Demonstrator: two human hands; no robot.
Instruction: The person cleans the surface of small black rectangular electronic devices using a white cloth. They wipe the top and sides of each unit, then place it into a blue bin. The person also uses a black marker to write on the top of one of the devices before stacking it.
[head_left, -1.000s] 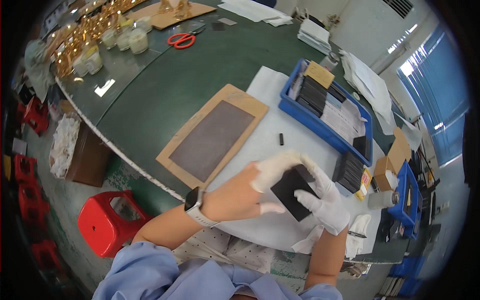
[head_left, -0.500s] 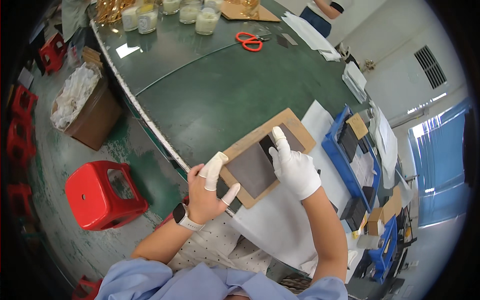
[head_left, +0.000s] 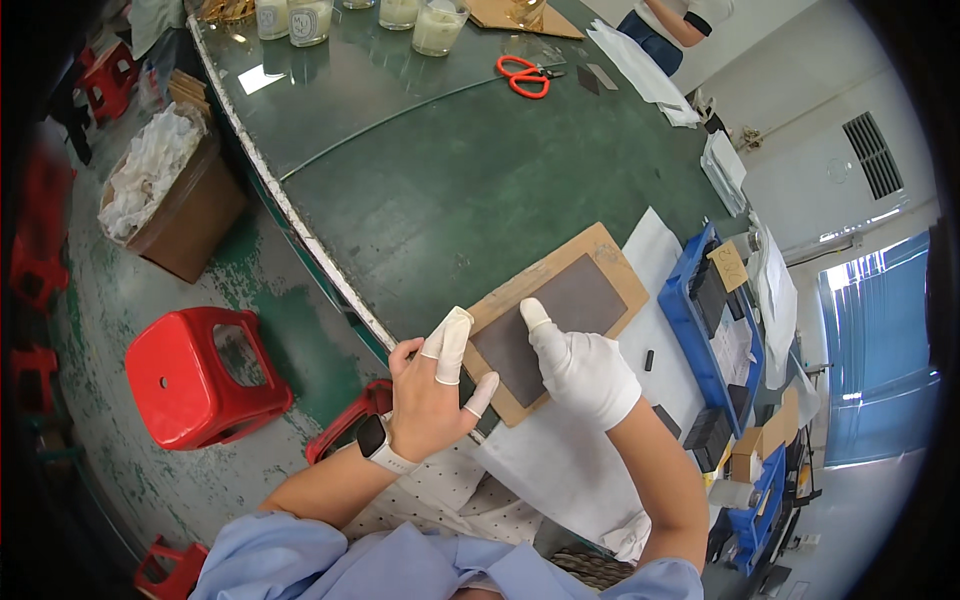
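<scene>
One tan board (head_left: 545, 273), with a dark grey sheet (head_left: 580, 300) on its middle, lies slantwise before me in the head view, close to the edge of a green worktop (head_left: 440, 190). The left hand (head_left: 437, 385), some of its fingers sheathed in white, rests at the board's near left side; two of those fingers lie together by the edge while the thumb stands apart from them. The white-gloved right hand (head_left: 590, 370) is over the sheet, one digit stretched forward. I cannot tell how its other fingers stand or whether they cover a piece. From my end I judge the step in hand to be contact work on the sheet, right hand pressing or rubbing, left hand steadying. The next move, I would say, calls for even pressure and a firm brace, so that the board does not slide.

The surface is glossy, partly covered by white paper (head_left: 560, 460) beside the board. A small black piece (head_left: 650, 360) lies on that paper, with a blue tray (head_left: 690, 335) beyond it. Farther off I see red-handled scissors (head_left: 524, 76) and glass jars (head_left: 440, 28). On the floor (head_left: 130, 490) to the left stand a red stool (head_left: 190, 385) and a cardboard box (head_left: 205, 225) heaped with white scraps (head_left: 155, 165). Another person (head_left: 672, 30) stands past the far edge.
</scene>
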